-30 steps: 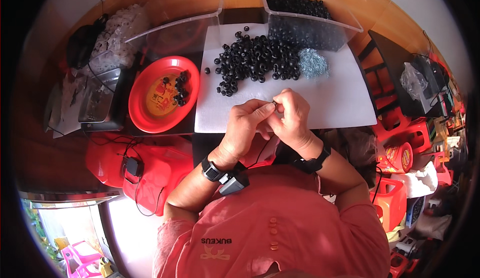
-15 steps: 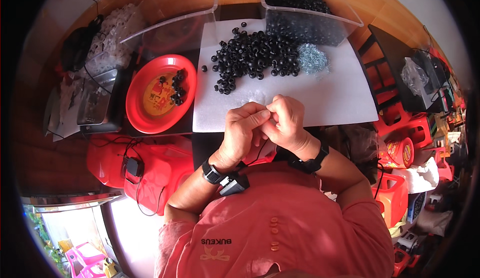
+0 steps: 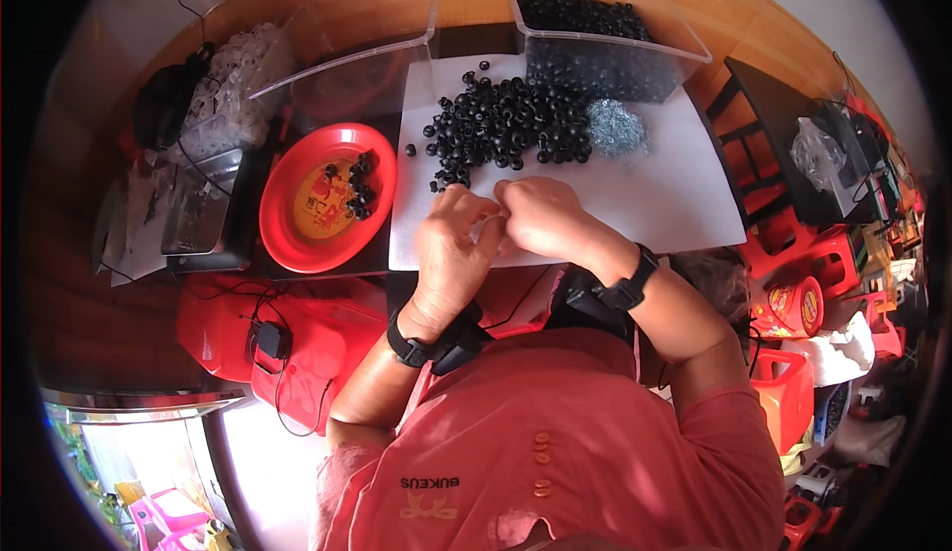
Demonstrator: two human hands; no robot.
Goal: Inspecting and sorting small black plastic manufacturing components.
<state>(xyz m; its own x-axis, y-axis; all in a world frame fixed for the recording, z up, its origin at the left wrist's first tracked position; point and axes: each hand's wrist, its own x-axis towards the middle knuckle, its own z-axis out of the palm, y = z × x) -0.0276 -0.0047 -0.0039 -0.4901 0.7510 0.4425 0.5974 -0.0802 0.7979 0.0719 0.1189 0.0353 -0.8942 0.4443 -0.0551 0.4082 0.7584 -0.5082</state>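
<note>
My left hand (image 3: 451, 244) and my right hand (image 3: 540, 216) meet above the front of a white sheet (image 3: 635, 209), fingers pinched. Whatever lies between the fingertips is too small or hidden to make out. Just beyond the hands is a heap of small round black parts (image 3: 506, 120), with a few loose ones at its left. A small mound of tiny silvery pieces (image 3: 617, 126) rests against the heap's right side. To the left, a red round plate (image 3: 278, 224) with a yellow printed centre holds several of the black parts.
Behind the sheet stand a clear bin of black parts (image 3: 595, 55) and another clear bin (image 3: 347, 70). At left are a metal tray (image 3: 203, 204) and a heap of translucent pieces (image 3: 238, 75). Red stools (image 3: 783, 392) flank me; a dark rack (image 3: 783, 144) stands right.
Both hands have moved slightly left and farther from my body, toward the black heap. The view has shifted a little. The fingers remain pinched.
</note>
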